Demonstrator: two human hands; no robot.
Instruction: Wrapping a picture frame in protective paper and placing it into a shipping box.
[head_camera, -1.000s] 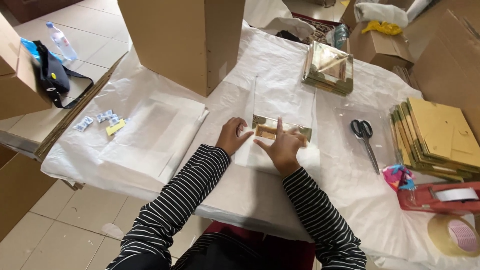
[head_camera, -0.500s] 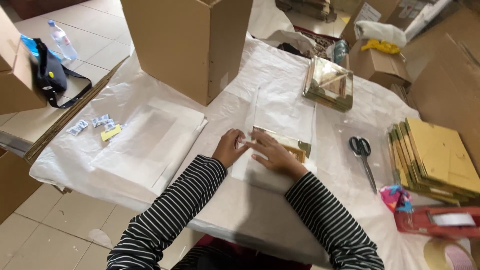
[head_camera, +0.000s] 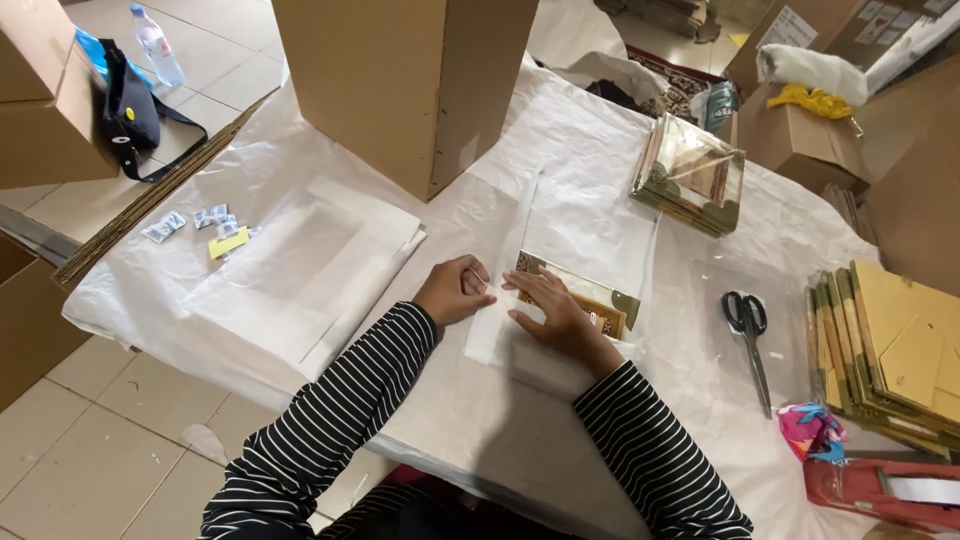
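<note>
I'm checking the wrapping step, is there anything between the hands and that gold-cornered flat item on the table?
Only the white wrapping sheet. Both the left hand and right hand already rest on the gold-cornered item, partly covered by that sheet. The scissors lie apart to the right.

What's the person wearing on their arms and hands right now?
Both arms are in long sleeves, dark with thin white horizontal stripes, reaching to the wrists. The left hand and right hand are bare: no gloves show, and I can make out no rings, watch or bands.
</note>
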